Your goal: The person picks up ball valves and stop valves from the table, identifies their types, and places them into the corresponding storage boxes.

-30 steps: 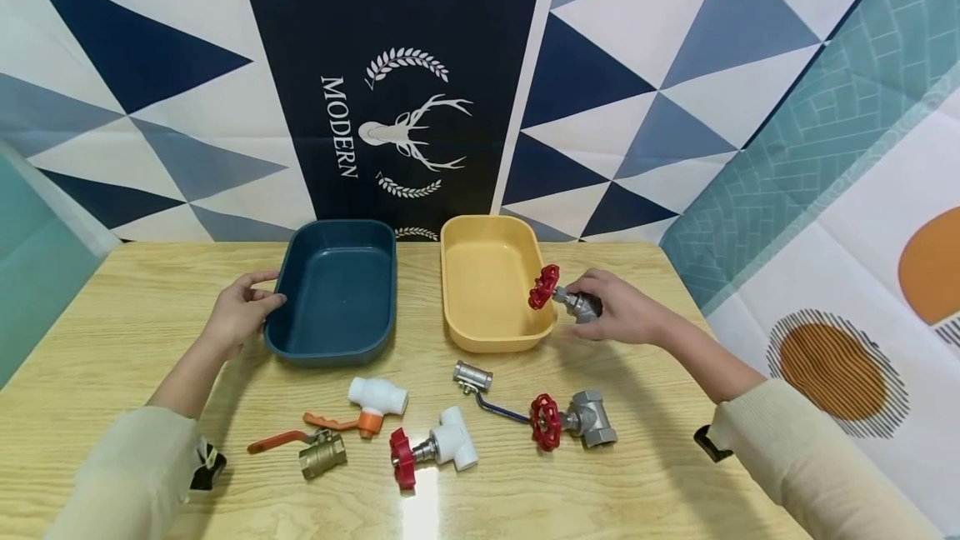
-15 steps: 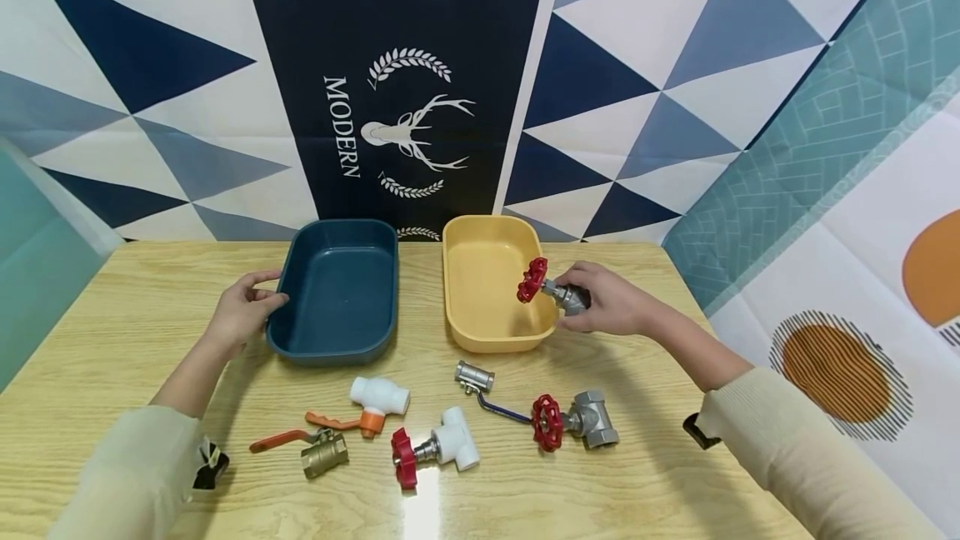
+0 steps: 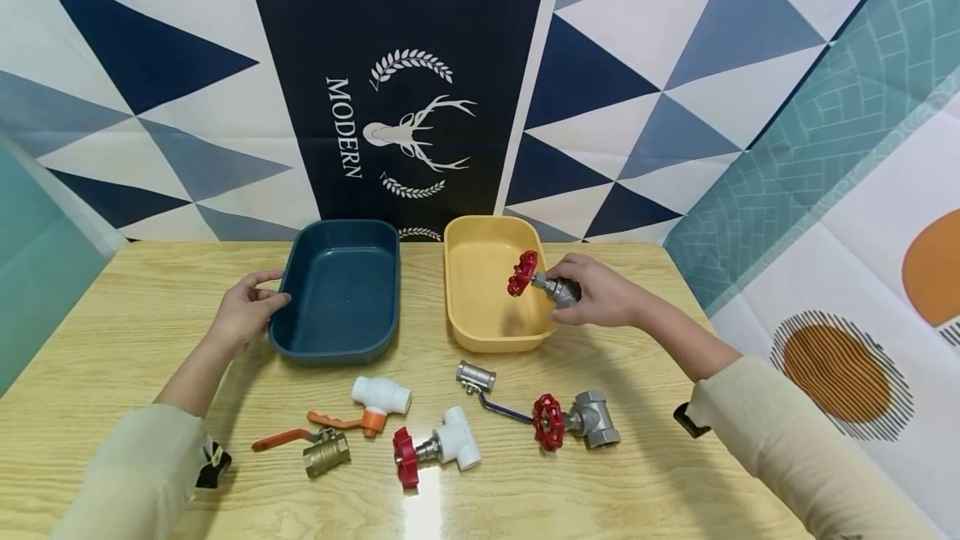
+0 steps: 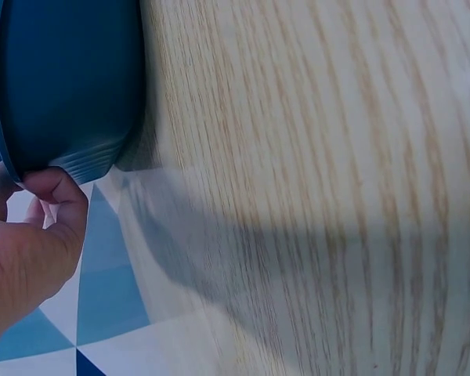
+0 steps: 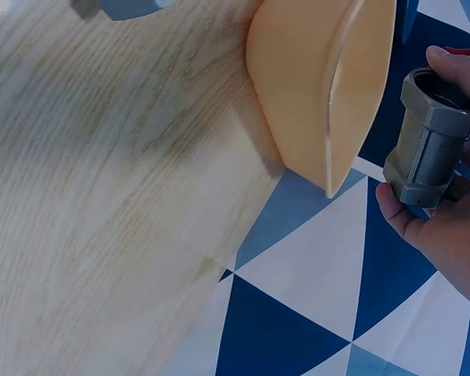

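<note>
My left hand grips the left rim of a dark blue bin, thumb over the edge, as the left wrist view also shows. In my right hand is a grey metal valve with a red handwheel, held by its body between thumb and fingers. The handwheel points left, above the inside of a yellow bin. Seen from the right wrist, the open pipe end of the valve faces up between the thumb and fingers, beside the yellow bin; most of the handwheel is hidden.
In front of the bins lie a white valve with orange lever, a brass valve with red lever, a white valve with red handwheel, a small valve with blue lever and a grey handwheel valve. A patterned backdrop stands behind.
My right hand has carried the valve left and slightly away from me, from the yellow bin's right edge to over its inside. The left hand stays on the blue bin.
</note>
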A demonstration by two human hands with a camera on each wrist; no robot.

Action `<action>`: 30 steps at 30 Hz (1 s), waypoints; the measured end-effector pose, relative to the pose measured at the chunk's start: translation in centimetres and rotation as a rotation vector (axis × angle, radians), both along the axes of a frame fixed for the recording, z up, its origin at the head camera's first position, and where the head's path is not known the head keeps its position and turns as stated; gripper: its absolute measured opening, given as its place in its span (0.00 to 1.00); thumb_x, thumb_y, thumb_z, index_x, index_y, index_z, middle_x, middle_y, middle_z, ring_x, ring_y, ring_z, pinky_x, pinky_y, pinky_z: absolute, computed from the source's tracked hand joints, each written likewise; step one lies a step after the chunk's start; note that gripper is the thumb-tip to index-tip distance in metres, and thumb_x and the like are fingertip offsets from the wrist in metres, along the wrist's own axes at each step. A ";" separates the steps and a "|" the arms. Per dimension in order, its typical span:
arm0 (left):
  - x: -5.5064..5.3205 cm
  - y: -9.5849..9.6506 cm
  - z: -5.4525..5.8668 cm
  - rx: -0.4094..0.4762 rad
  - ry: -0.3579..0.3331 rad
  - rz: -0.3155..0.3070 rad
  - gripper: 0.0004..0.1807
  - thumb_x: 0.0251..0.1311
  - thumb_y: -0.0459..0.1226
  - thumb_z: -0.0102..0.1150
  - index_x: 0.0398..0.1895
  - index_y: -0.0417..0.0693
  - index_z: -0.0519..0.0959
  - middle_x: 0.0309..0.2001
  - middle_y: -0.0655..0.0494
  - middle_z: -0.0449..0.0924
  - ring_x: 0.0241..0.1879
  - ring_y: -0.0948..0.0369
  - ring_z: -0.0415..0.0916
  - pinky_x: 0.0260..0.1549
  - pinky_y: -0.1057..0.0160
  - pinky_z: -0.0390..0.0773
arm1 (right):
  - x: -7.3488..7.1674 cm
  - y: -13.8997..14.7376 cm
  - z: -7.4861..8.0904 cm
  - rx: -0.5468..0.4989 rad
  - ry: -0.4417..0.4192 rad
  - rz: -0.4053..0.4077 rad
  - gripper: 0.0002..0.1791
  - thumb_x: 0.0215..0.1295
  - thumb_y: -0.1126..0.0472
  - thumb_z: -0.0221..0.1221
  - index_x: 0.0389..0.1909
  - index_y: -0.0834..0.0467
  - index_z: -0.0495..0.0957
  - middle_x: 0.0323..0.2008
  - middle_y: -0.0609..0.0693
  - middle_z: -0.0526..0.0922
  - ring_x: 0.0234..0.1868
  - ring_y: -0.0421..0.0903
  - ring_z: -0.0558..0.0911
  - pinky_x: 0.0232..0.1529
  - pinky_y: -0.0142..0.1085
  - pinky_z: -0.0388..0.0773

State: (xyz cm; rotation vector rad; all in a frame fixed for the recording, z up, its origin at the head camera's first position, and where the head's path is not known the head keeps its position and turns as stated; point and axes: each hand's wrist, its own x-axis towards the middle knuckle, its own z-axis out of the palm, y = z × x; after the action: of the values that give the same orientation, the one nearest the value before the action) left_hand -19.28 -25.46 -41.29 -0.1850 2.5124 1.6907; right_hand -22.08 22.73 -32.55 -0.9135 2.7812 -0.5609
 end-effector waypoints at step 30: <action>0.1 0.2 0.1 0.002 -0.004 0.018 0.30 0.67 0.38 0.49 0.69 0.38 0.55 0.33 0.62 0.72 0.23 0.70 0.68 0.20 0.67 0.70 | -1.2 -3.7 0.3 -0.002 0.017 0.010 0.31 0.50 0.49 0.68 0.53 0.62 0.75 0.48 0.56 0.75 0.42 0.46 0.74 0.39 0.35 0.73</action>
State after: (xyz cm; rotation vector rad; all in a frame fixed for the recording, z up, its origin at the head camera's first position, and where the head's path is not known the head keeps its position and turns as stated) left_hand -19.21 -25.29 -41.19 -0.2102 2.5134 1.6983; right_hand -23.29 19.00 -32.26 -0.9367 2.7899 -0.5570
